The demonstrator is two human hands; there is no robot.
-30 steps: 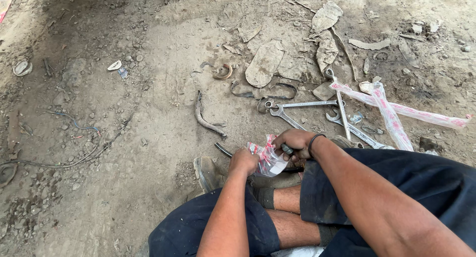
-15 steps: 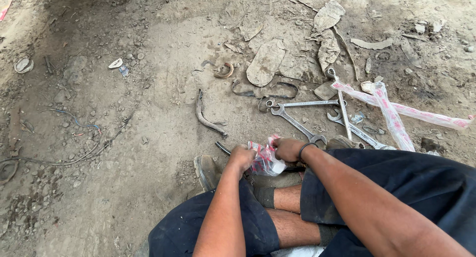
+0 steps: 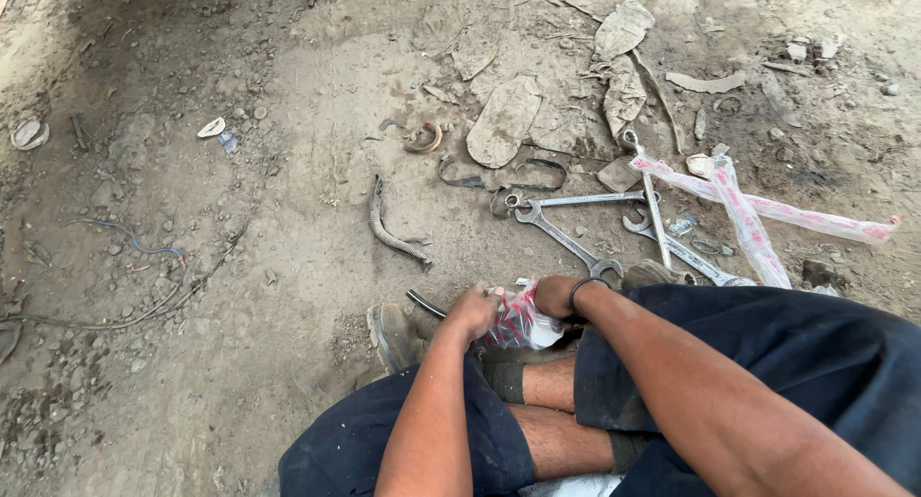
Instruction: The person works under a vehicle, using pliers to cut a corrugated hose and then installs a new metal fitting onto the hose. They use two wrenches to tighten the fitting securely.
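The person sits on dirt ground (image 3: 240,295) with knees drawn up, and both hands meet over a small clear plastic packet (image 3: 518,319) with red print. The left hand (image 3: 472,310) is closed on the packet's left side, fingers curled around the plastic. The right hand (image 3: 556,294), a dark band (image 3: 583,286) on its wrist, is closed on the packet's right side, so the packet sits pinched between the two hands, just above the shins. What is inside the packet cannot be told. A shoe (image 3: 393,336) lies just left of the packet, touching the ground, and a thin black rod (image 3: 425,303) runs between shoe and left hand. Beyond the packet, further from the person, lies a long wrench (image 3: 561,238), its ring end near the right hand. A second wrench (image 3: 580,200) lies crosswise past it, and a third (image 3: 650,200) stands more upright in the view to the packet's upper right. Right of those, two long strips of clear wrapper (image 3: 758,209) with red print cross each other. A ribbed hose piece (image 3: 389,228) curves on the ground up and left of the packet. Farther off, above the wrenches, lies a worn shoe sole (image 3: 504,123) among flat scraps. Thin wires (image 3: 134,243) trail across the ground well to the left of the packet.
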